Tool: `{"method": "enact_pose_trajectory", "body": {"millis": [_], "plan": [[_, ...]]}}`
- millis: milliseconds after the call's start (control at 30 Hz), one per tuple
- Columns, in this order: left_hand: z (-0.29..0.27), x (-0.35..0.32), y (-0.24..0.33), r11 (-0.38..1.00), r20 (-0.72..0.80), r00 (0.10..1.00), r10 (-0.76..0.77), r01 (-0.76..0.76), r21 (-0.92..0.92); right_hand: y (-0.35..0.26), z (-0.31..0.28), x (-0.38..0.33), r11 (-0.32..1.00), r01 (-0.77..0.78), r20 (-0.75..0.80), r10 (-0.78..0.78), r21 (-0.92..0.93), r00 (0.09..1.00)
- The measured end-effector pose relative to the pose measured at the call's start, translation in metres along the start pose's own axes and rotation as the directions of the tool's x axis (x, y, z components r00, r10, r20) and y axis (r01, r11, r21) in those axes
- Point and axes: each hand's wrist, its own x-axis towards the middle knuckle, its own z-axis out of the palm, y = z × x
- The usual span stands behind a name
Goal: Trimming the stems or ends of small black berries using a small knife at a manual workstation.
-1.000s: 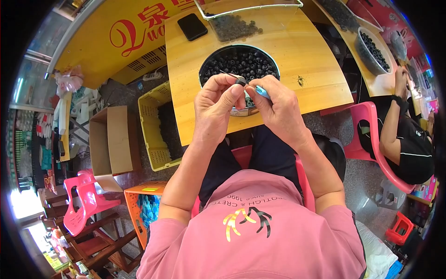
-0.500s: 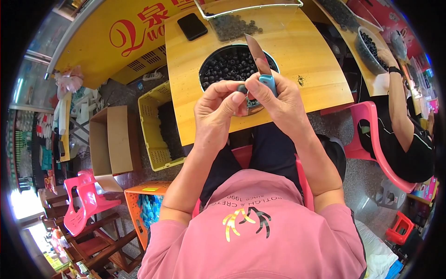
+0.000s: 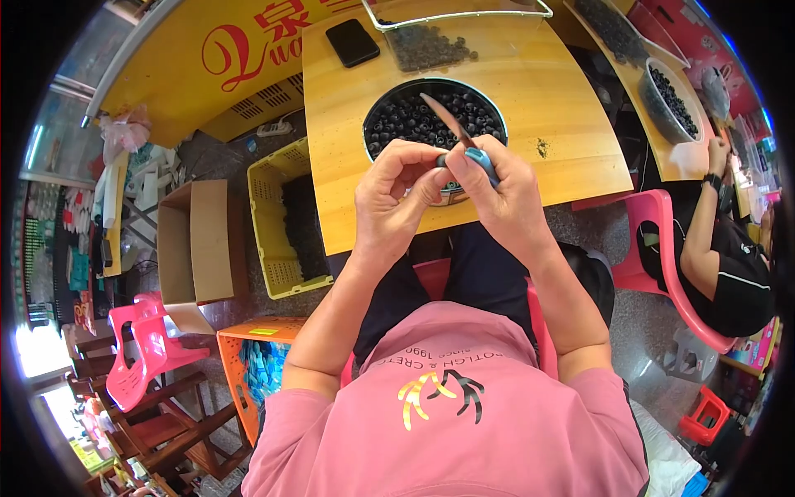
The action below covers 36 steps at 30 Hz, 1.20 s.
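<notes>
My right hand (image 3: 507,190) grips a small knife (image 3: 460,139) with a blue handle, its blade pointing up and away over a round dark bowl (image 3: 383,101) full of small black round pieces. My left hand (image 3: 396,192) is curled close beside it, fingertips pinched near the knife handle; whatever it holds is hidden by the fingers. Both hands hover over the near edge of a yellow wooden table (image 3: 563,116). A small container (image 3: 449,195) sits under the hands, mostly covered.
A black phone (image 3: 352,42) and a wire-edged tray (image 3: 447,18) with dark pieces lie at the table's far side. A yellow crate (image 3: 273,217) and a cardboard box (image 3: 195,242) stand left. Another person (image 3: 729,248) sits right on a pink chair, by a second bowl (image 3: 671,98).
The knife blade has swung up from lying low between my hands to pointing away over the bowl. My hands stayed together at the table edge.
</notes>
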Motion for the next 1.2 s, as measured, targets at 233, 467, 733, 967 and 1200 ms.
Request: {"method": "enact_pose_trajectory", "body": {"millis": [233, 467, 733, 967, 1200], "plan": [[-0.003, 0.000, 0.004, 0.989, -0.042, 0.994, -0.102, 0.096, -0.116, -0.007, -0.007, -0.003, 0.934, 0.251, 0.061, -0.244, -0.253, 0.968], [-0.005, 0.002, 0.005, 0.980, 0.023, 0.995, -0.095, 0.098, -0.173, 0.000, -0.008, -0.002, 0.883, 0.310, 0.078, -0.302, -0.353, 0.950], [-0.008, 0.002, 0.007, 0.998, 0.027, 1.000, -0.015, 0.016, -0.056, 0.001, -0.010, 0.000, 0.861, 0.355, 0.098, -0.344, -0.365, 0.934], [-0.011, 0.003, 0.010, 0.990, 0.188, 0.975, 0.120, -0.103, -0.096, 0.019, -0.019, 0.005, 0.951, 0.185, 0.099, -0.165, -0.248, 0.981], [-0.061, -0.006, -0.005, 0.997, -0.190, 0.979, -0.074, 0.078, 0.013, 0.019, -0.030, 0.001, 0.999, -0.030, 0.067, 0.031, -0.026, 0.997]]}}
